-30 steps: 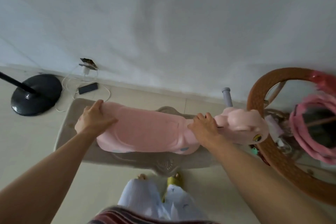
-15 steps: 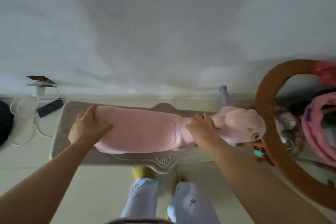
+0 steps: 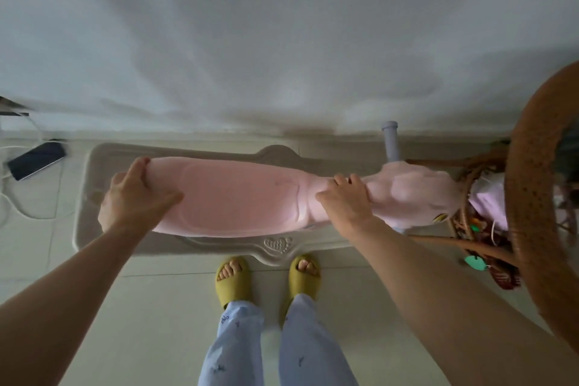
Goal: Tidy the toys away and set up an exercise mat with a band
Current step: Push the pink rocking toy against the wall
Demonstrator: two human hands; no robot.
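A dark phone (image 3: 37,160) with white cables (image 3: 18,197) lies on the pale tiled floor (image 3: 156,307) at left, a brown wicker chair (image 3: 532,197) at right.

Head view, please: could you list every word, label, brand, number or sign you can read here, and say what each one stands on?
No readable text anywhere in this view.
Grey base of the pink rocking toy: a raised footprint emblem, a sign only, no letters.
Phone on the floor: screen dark, nothing to read.
Green tag by the wicker chair: too small to tell whether it bears any text.
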